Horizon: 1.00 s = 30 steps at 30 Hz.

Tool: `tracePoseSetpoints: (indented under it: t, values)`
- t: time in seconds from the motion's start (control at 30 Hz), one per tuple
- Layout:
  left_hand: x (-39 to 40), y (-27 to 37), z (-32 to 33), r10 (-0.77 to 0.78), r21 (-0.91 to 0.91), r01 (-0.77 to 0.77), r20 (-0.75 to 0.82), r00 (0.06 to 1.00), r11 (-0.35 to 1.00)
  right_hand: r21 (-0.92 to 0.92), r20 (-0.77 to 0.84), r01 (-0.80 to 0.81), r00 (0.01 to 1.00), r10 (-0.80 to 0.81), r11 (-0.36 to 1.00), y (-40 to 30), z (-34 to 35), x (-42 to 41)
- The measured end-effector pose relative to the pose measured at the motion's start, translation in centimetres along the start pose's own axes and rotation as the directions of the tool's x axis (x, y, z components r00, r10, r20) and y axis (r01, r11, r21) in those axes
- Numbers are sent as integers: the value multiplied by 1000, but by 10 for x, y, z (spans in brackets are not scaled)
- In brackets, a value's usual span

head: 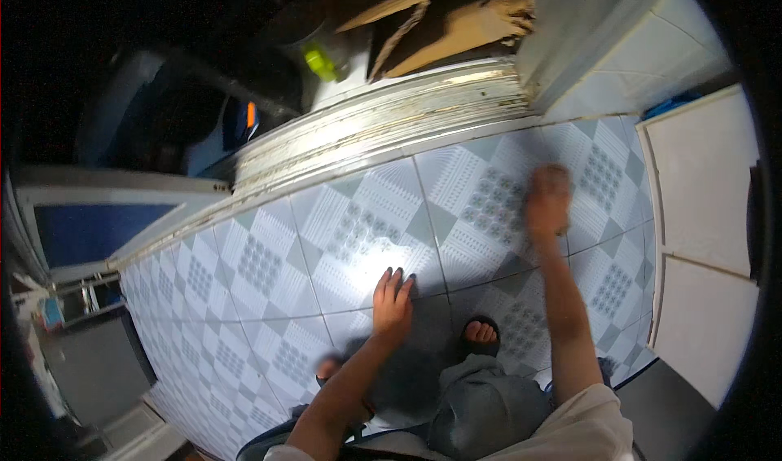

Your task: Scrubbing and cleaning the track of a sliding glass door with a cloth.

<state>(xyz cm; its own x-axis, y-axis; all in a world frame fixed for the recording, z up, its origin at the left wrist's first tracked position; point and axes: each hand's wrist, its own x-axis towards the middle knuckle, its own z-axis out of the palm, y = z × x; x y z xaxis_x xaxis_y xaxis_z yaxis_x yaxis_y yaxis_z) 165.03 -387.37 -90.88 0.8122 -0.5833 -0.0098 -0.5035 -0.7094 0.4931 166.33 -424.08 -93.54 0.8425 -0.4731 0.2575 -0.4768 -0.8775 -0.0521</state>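
Observation:
My left hand (393, 311) is low at the middle of the view, palm down with its fingers stretched and a little apart. It holds nothing that I can see, and dark tips show on the fingers. Below it lies the patterned grey and white tiled floor (269, 290); whether the fingertips touch it, I cannot tell. Farther right and forward, my right hand (548, 204) is blurred by motion above the tiles. Its fingers look curled, but whether anything is inside them is unclear.
Ahead runs a worn white sliding-door track (379, 134). Beyond it are torn cardboard (470, 33) and a yellow-green object (321, 62). A blue-panelled door (104, 229) stands at left. White panels (702, 180) border the right side. My sandalled foot (481, 333) is near the middle.

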Motion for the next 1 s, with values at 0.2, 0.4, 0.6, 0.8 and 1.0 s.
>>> tracePoseSetpoints:
  t: [0.2, 0.4, 0.6, 0.8, 1.0]
  values:
    - [-22, -7, 3, 23, -82, -31, -94, 995, 996, 136, -74, -118, 989, 129, 984, -46, 5, 1]
    - [-70, -28, -34, -114, -142, 93, -148, 982, 985, 795, -53, 313, 889, -454, 519, -244, 7, -43]
    - [-120, -62, -68, -315, -44, 313, -199, 928, 949, 642, -129, 761, 228, -965, 94, -296, -28, -122]
    - [-129, -98, -79, -362, 83, 384, -197, 911, 920, 383, -184, 908, 253, -950, 168, -417, 18, -17]
    - [-131, -138, -106, -498, 179, 510, -110, 860, 841, 543, -204, 749, 557, -805, 380, -429, 34, -15]
